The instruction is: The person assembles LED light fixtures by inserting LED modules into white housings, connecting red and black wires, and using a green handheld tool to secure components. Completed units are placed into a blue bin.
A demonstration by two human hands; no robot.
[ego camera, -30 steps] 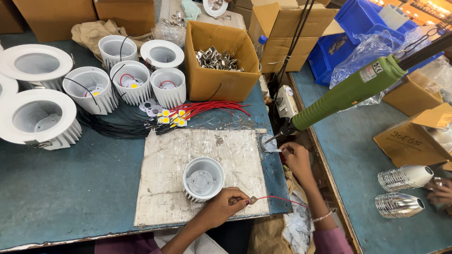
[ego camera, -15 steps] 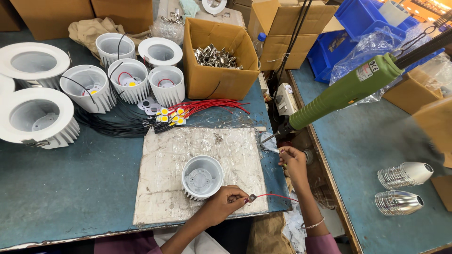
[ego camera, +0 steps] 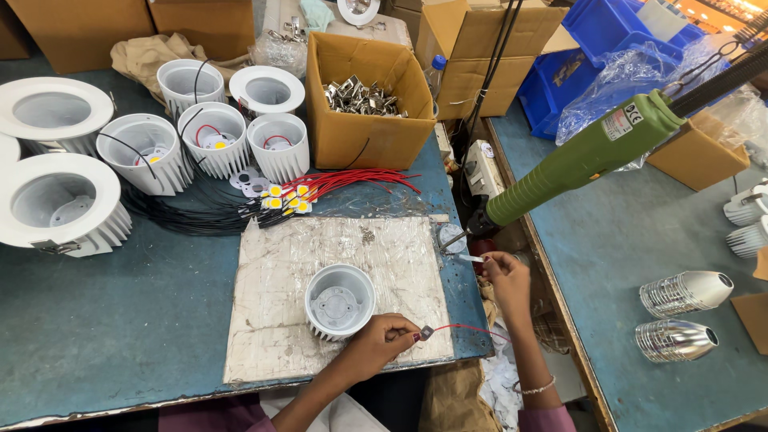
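On the mat (ego camera: 280, 264) | left hand (ego camera: 376, 346) pinches red-wired chip (ego camera: 426, 332) | right hand (ego camera: 506, 276) pinches small tube (ego camera: 472, 258)

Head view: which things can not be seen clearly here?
- Small chip at the left hand: too small to identify.
- Item pinched in the right hand: tiny, partly covered by fingers.
- White lamp parts: cut off by the right edge.
- Metal clips in the cardboard box: too small to tell their shape.

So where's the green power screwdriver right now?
In the head view, the green screwdriver hangs tilted at the right, its tip just above the right hand, beside the cardboard box.
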